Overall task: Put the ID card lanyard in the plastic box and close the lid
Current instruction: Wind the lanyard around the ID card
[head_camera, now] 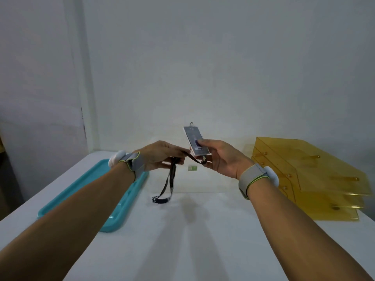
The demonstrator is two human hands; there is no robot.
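Observation:
My right hand (223, 157) grips the white ID card holder (193, 138) upright above the table. Its dark patterned lanyard strap (169, 185) runs from the card's lower end through my left hand (162, 155), which pinches it, and the loop hangs down with its end touching the table. A clear plastic box (203, 179) stands open on the table under and behind my hands, faint to see, with a small green label (192, 168) on it. The teal lid (113, 191) lies flat to the left of the box, partly under my left forearm.
A stack of amber see-through trays (304, 179) stands on the right side of the white table (182, 240). A pale wall rises just behind the table. Both wrists wear grey bands.

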